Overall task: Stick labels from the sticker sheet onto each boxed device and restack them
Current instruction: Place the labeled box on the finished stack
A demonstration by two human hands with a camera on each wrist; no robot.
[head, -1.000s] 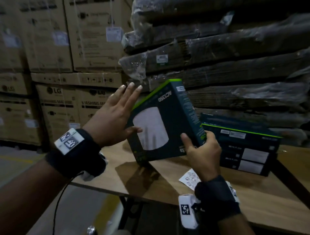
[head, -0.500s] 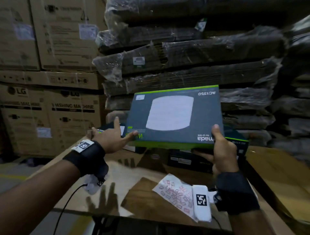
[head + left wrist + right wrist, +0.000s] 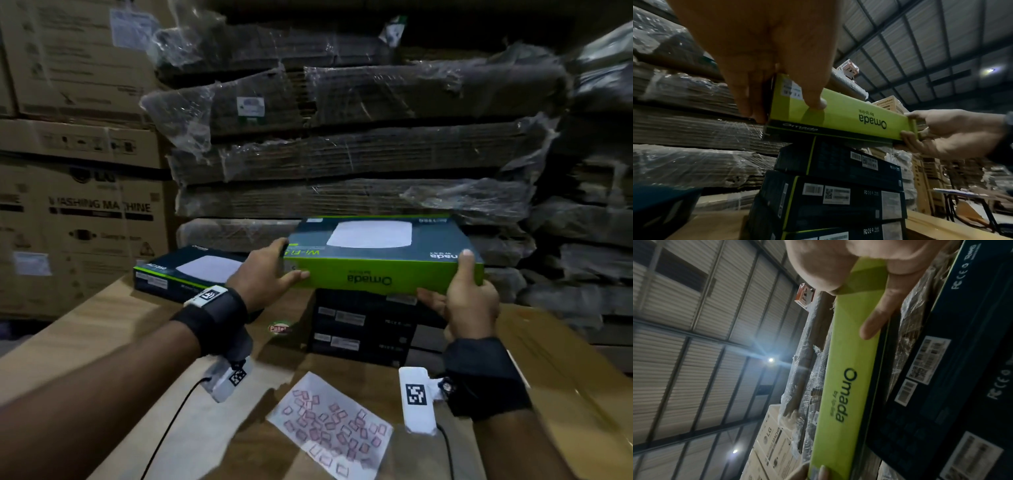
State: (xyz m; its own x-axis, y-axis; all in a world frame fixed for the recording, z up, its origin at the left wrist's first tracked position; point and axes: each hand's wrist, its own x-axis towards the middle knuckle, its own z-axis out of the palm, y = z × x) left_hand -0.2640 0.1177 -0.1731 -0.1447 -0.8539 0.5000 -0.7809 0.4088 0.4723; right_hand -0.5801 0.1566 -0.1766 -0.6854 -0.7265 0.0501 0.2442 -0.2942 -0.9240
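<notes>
Both hands hold a flat dark boxed device with a green Omada side [image 3: 380,253] [image 3: 840,118] [image 3: 846,386] level, just above a stack of dark boxes [image 3: 363,329] [image 3: 838,191] [image 3: 953,369]. My left hand [image 3: 270,270] [image 3: 772,91] grips its left end, thumb on the green side. My right hand [image 3: 462,291] [image 3: 937,134] [image 3: 865,293] grips its right end, thumb on top and fingers underneath. Another boxed device [image 3: 191,270] lies flat on the table to the left. The sticker sheet [image 3: 332,428] with several pink labels lies on the table near me.
The table is covered with brown cardboard [image 3: 102,335]. A small round red and green sticker [image 3: 279,328] sits by the stack. Plastic-wrapped cardboard bundles [image 3: 359,154] rise right behind the table. Large washing machine cartons [image 3: 78,212] stand at the left.
The box has turned from standing on edge to lying flat and moved forward and down over the stack. My left hand, open a second ago, now grips its left end.
</notes>
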